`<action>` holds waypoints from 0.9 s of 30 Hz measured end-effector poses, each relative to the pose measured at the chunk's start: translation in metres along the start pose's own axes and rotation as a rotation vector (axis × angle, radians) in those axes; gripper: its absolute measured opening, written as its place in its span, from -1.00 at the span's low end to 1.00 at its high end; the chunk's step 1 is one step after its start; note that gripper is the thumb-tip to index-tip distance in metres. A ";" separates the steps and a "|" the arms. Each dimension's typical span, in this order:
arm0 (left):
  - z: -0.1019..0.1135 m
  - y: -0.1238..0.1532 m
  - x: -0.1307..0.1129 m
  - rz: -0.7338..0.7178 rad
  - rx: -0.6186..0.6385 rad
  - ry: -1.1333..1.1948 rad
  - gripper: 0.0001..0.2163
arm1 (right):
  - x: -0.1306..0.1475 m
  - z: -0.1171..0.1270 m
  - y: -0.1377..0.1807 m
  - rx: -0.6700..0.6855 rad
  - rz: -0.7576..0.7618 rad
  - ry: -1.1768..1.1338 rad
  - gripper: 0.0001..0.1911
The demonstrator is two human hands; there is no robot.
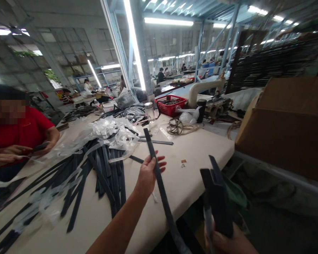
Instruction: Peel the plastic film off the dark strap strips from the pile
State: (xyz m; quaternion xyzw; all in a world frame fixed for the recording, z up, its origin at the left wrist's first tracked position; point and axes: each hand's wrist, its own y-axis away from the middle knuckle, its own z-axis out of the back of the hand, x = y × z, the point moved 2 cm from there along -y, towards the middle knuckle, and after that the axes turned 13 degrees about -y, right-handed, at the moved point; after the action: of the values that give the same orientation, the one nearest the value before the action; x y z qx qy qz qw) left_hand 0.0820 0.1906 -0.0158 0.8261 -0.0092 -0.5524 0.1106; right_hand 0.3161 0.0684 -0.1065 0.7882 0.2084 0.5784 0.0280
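My left hand (148, 173) is stretched out over the pale table (196, 155) and grips a long black strap (159, 183) near its upper part; the strap stands up past my fingers and trails down off the table edge. My right hand (225, 241) is low at the bottom of the view, closed round a bundle of black straps (217, 197) that points upward. A heap of more black straps (106, 173) lies on the table to the left, mixed with clear plastic wrappers (108, 134).
A person in a red shirt (18, 130) sits at the left, handling a strap. A brown cardboard box (286, 127) stands at the right. A red basket (171, 104), a bottle (149, 111) and a sewing machine (206, 95) sit at the table's far end.
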 end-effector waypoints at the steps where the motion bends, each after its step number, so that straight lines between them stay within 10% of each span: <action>1: -0.005 0.013 0.009 -0.003 0.065 -0.067 -0.65 | 0.008 -0.009 -0.008 -0.050 0.022 -0.019 -0.33; 10: -0.018 0.074 0.039 -0.010 0.319 -0.309 -0.67 | 0.061 -0.069 -0.058 -0.099 0.193 0.007 -0.57; 22: 0.010 0.086 0.020 -0.008 0.135 -0.506 -0.67 | 0.069 -0.081 -0.063 -0.040 0.286 0.049 -0.46; 27: 0.011 0.103 0.014 -0.019 0.294 -0.752 -0.71 | 0.105 -0.079 -0.070 -0.004 0.362 0.159 -0.60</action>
State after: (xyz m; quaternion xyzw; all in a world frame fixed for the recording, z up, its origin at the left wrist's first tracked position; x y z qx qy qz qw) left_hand 0.0889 0.0865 -0.0130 0.5737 -0.1204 -0.8098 -0.0249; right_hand 0.2478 0.1542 -0.0055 0.7647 0.0637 0.6347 -0.0914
